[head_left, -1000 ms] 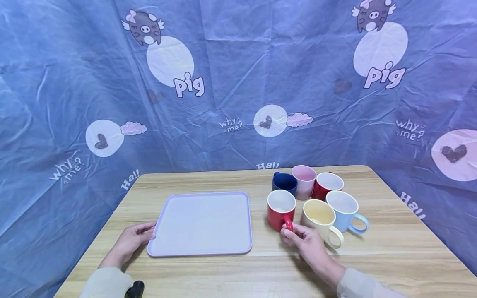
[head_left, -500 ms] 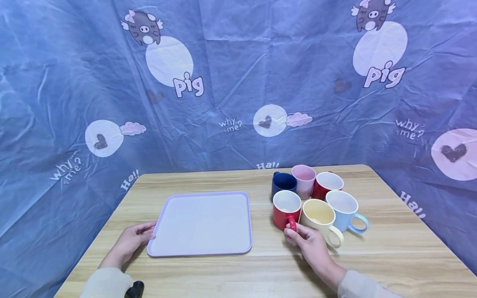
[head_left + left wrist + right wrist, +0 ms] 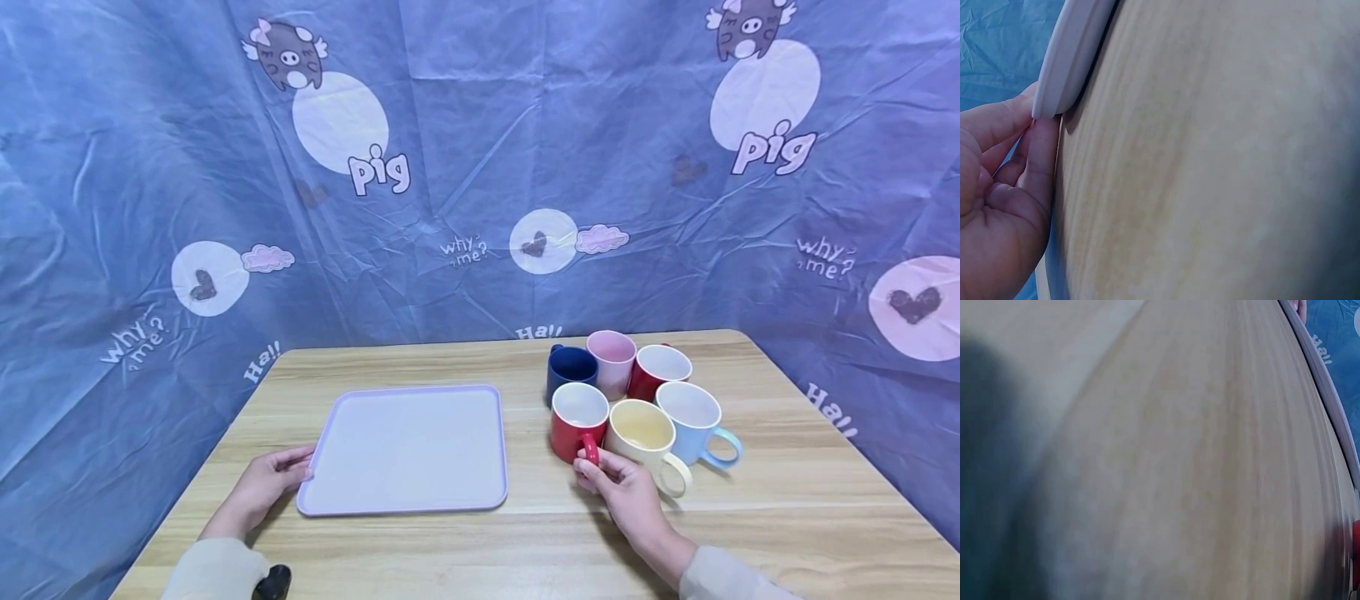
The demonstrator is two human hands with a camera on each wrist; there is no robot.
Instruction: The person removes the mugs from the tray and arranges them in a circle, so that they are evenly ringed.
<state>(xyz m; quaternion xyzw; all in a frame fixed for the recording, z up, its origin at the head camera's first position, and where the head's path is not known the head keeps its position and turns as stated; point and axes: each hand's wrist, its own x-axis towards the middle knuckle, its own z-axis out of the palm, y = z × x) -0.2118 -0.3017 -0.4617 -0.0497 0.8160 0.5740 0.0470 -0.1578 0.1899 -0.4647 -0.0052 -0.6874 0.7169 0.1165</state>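
In the head view my right hand [image 3: 626,496] pinches the handle of a red mug [image 3: 576,437] with a white inside. The mug stands upright at the front left of a mug cluster, close beside a pale yellow mug [image 3: 641,425]. Far to the left, my left hand [image 3: 262,483] rests its fingers against the left edge of a pale lilac tray [image 3: 408,450]. In the left wrist view, outstretched fingers [image 3: 1041,150] meet the tray's corner [image 3: 1075,62]. Only a sliver of the red mug [image 3: 1356,553] shows in the right wrist view; the right hand is outside it.
Behind the red mug stand a navy mug [image 3: 572,371], a pink mug [image 3: 612,362] and a second red mug [image 3: 660,371]. A light blue mug [image 3: 686,421] is at the right. A blue patterned cloth [image 3: 465,167] hangs behind the wooden table [image 3: 420,554].
My right hand has shifted the red mug a short way right, toward the yellow mug, most of it in the first half second. The left hand and tray stay put.
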